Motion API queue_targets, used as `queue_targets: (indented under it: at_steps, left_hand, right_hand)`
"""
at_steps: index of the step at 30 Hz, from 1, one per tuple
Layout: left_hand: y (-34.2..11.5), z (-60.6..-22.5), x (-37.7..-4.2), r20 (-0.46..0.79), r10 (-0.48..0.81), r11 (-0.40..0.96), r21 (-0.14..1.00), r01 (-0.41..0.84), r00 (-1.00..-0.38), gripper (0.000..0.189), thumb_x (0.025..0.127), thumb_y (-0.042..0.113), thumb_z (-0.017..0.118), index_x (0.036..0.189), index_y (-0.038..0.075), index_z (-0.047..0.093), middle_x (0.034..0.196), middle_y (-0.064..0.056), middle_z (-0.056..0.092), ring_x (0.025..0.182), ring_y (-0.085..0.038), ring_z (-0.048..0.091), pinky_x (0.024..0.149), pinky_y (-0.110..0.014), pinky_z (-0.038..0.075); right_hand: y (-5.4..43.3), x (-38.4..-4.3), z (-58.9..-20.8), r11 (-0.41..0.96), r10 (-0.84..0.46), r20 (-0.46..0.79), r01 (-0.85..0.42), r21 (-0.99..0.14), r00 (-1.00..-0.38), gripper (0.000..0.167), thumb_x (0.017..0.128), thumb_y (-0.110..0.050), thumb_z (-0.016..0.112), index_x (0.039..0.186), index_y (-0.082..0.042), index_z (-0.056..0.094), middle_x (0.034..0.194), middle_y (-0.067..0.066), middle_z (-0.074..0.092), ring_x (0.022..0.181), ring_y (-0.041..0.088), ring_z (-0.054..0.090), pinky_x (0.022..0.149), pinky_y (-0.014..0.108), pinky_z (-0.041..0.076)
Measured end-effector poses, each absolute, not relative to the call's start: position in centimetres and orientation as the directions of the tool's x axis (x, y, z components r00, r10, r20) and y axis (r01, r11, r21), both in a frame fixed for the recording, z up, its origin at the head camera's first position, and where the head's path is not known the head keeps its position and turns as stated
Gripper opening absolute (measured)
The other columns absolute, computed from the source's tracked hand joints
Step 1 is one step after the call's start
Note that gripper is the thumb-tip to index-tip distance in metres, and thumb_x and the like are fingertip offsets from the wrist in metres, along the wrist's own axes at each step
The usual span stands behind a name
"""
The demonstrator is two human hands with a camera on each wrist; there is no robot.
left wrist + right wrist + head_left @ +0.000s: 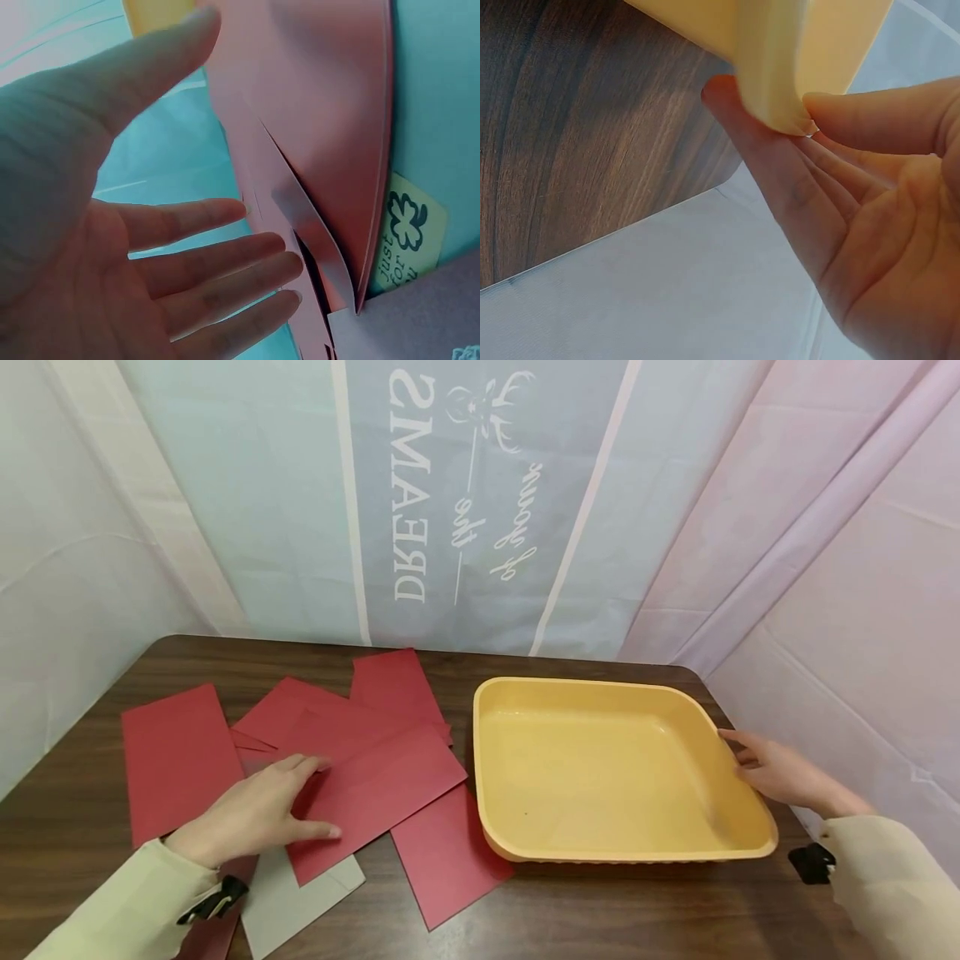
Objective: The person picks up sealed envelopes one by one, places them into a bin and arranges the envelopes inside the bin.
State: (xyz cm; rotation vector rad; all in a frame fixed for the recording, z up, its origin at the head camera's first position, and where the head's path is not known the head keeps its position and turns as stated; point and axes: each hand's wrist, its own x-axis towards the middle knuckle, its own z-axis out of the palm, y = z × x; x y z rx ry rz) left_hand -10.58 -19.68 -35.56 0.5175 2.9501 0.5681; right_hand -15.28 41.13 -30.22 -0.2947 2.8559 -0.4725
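Several red envelopes (378,789) lie in an overlapping heap on the left half of the table. Over them hovers my left hand (258,810), thumb and fingers spread, with nothing in its grasp. The left wrist view shows the hand (165,247) beside the red envelopes (330,90), whose edges stand slightly apart. A grey envelope (296,897) is partly covered by the heap. On the right sits a shallow yellow tray (592,852). My right hand (787,777) pinches its right rim; in the right wrist view, thumb and fingers (765,165) lie on either side of the rim (780,112).
A small tag (409,232) printed with a clover and "just for" shows in the left wrist view. The dark wood table (600,910) ends at a back edge, with a printed cloth (487,527) hanging behind and pale cloth (847,635) along the right.
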Motion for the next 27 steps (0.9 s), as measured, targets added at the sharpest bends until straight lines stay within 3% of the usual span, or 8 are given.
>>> queue_targets:
  at_steps: [6,21,27]
  left_hand:
    - [-19.7,-36.0,-10.5,-0.015,0.338,0.883,0.352,0.312,-0.941,0.103,0.062,0.069,0.075,0.134,0.000,0.049,0.130,-0.020,0.053,0.116,-0.038,0.054,0.082,-0.052,0.051]
    - [-20.7,-36.0,-10.6,-0.052,0.308,0.902,0.332,0.275,-0.950,0.104,0.062,0.071,0.074,0.131,-0.003,0.051,0.131,-0.023,0.051,0.117,-0.041,0.051,0.081,-0.054,0.051]
    - [-20.3,-36.4,-10.5,-0.020,0.317,0.905,0.305,0.296,-0.948,0.119,0.056,0.077,0.072,0.134,-0.009,0.045,0.131,-0.026,0.051,0.117,-0.045,0.051,0.087,-0.056,0.047]
  right_hand:
    - [41.3,-15.5,-30.0,0.928,-0.224,-0.201,-0.146,-0.342,-0.953,0.058,0.089,0.002,0.056,0.136,0.022,0.028,0.105,0.038,0.059,0.093,0.044,0.063,0.068,0.041,0.054]
    - [41.6,-15.4,-30.3,0.913,-0.217,-0.224,-0.116,-0.390,-0.950,0.062,0.090,-0.002,0.058,0.139,0.018,0.027,0.103,0.029,0.064,0.085,0.026,0.066,0.063,0.031,0.053]
    - [41.6,-15.2,-30.9,0.914,-0.212,-0.195,-0.123,-0.387,-0.958,0.059,0.092,-0.003,0.058,0.139,0.018,0.028,0.101,0.027,0.065,0.081,0.022,0.066,0.060,0.026,0.050]
